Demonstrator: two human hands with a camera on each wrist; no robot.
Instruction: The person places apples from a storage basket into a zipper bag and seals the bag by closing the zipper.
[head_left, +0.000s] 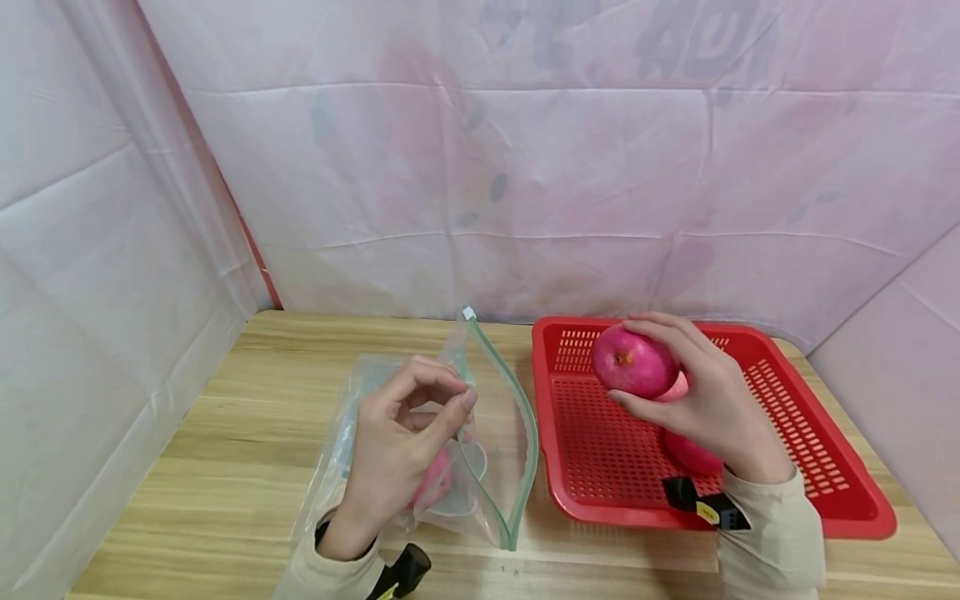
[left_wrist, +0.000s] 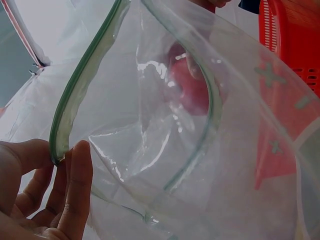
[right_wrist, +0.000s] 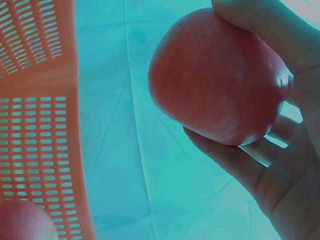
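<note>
My left hand [head_left: 405, 446] pinches the green-edged rim of a clear zip bag [head_left: 527, 417] between thumb and fingers. The bag's mouth gapes to the right, with a white slider at its far end. Through the film a pink apple [head_left: 433, 482] shows in the bag, partly hidden by the hand. My right hand [head_left: 708, 392] grips another pinkish-red apple [head_left: 634, 361] above the red basket [head_left: 551, 417]. In the right wrist view, thumb and fingers curl round this apple [right_wrist: 215, 80]. More apples [head_left: 692, 454] lie in the basket under that hand, partly covered.
The shallow, slotted basket stands right of the bag on a wooden table [head_left: 240, 433]. Pale printed cloth [head_left: 555, 167] hangs behind the table and along both sides. Each wrist wears a black camera strap [head_left: 723, 510].
</note>
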